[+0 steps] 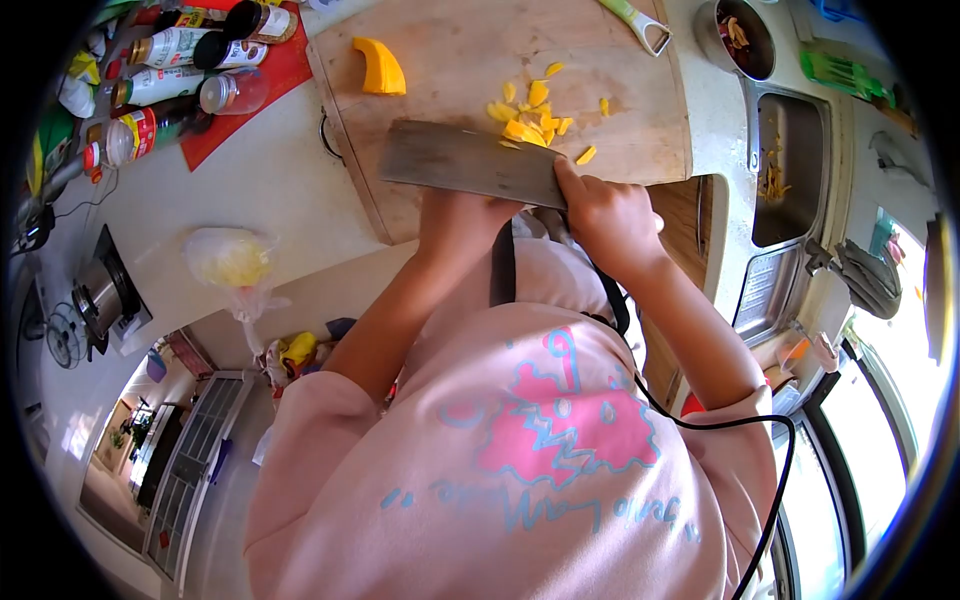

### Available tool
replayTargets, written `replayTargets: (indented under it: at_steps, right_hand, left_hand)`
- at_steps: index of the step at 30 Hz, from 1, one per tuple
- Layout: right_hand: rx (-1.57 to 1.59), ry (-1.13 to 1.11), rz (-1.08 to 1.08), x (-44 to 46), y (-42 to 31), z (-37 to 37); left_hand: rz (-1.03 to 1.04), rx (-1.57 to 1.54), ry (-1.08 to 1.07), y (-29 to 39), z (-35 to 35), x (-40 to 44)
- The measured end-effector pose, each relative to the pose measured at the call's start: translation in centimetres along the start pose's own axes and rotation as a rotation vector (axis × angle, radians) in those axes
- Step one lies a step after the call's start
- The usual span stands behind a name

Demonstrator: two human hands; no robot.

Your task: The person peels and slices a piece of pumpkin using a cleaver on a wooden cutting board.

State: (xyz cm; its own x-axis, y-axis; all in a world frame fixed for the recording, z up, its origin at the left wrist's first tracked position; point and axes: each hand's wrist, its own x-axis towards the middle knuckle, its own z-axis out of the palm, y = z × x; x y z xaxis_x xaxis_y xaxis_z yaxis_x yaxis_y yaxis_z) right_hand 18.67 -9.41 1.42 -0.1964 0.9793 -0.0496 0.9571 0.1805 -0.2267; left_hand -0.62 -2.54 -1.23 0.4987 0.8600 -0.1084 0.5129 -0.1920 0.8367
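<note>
The cut yellow-orange pieces of firm flesh, perhaps pumpkin, lie in a loose cluster toward the right half of the broad, pale wooden cutting board, just at the far edge of your blade. That blade belongs to a wide, rectangular grey metal cleaver, which lies across the near part of the board with its flat face up toward you. Your right hand is closed around its handle end, thumb along the blade. Your left hand is on the near side, its fingers hidden under the cleaver; how far they are spread, or whether they grip anything, does not show.

You seem to be partway through cutting, perhaps clearing or steadying the blade. A further cut would call for your left fingertips to be clear of the edge.

An uncut curved orange wedge sits farther left on the board; a green-and-white-handled peeler-like tool lies at the far right. Beyond the board, right, stand a round metal pot and a steel sink holding yellow scraps.
</note>
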Motion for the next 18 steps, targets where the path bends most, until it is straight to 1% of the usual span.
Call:
replayTargets:
  at_steps: [3,6,9,10,13,16,18]
  right_hand:
    - [-0.018,-0.064,0.034,1.1,-0.5,-0.4]
    - [0.098,-0.120,0.073,1.3,0.3,-0.6]
    - [0.305,-0.135,0.141,2.0,1.7,-1.8]
    - [0.393,-0.160,0.236,2.2,1.7,-2.3]
    - [0.476,-0.193,0.309,2.5,2.0,-2.6]
    - [0.522,-0.210,0.398,2.4,1.7,-3.1]
    - [0.576,-0.164,0.470,2.0,1.3,-2.5]
  left_hand:
    - [-0.045,0.002,0.029,-0.5,0.1,0.1]
    - [-0.136,0.000,0.010,-1.0,0.2,0.2]
    - [-0.195,0.041,-0.025,-0.7,0.0,0.2]
    - [-0.205,0.063,-0.037,-0.6,-0.1,0.3]
    - [-0.199,0.073,-0.038,-0.5,-0.2,0.7]
    - [-0.255,0.114,-0.146,0.2,-0.9,1.2]
    - [-0.253,0.092,-0.139,0.0,-0.8,1.1]
